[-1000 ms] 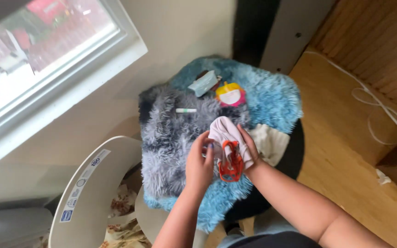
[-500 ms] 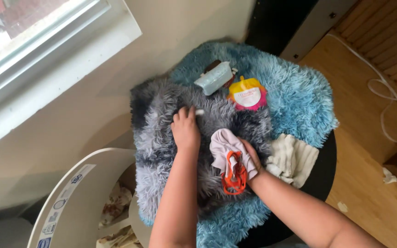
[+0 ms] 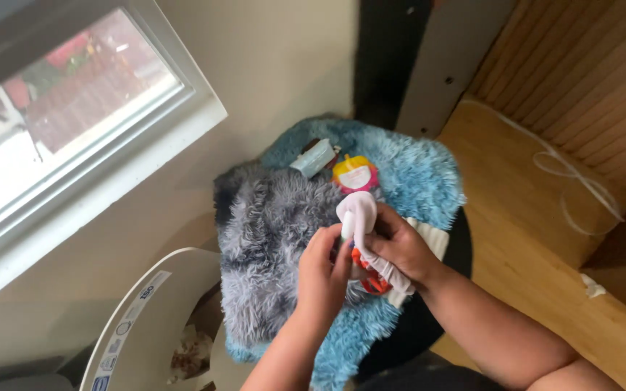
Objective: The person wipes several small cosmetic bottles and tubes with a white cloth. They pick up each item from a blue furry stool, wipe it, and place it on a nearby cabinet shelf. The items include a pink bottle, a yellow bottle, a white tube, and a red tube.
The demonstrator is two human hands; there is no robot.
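My right hand (image 3: 402, 250) is closed around a pale pink cloth (image 3: 357, 211), lifted a little above the furry mats. An orange-handled tool (image 3: 372, 281), like small scissors, hangs under the same hand. My left hand (image 3: 322, 274) is beside it on the left. Its fingers pinch a small white stick-like thing (image 3: 345, 232) against the cloth. Both hands hover over the seam between the grey furry mat (image 3: 266, 224) and the blue furry mat (image 3: 418, 174).
A light blue packet (image 3: 313, 158) and a yellow-and-pink round item (image 3: 355, 174) lie at the mats' far edge. A white folded cloth (image 3: 437, 239) sits by my right wrist on the black round table (image 3: 461, 250). There is a white bin (image 3: 143, 318) lower left, a window left and a white cord (image 3: 574, 181) on the wooden floor.
My left hand reached out to the white stick on the grey fur, then came back to the cloth with it. The stick is gone from the fur. The cloth is raised higher.
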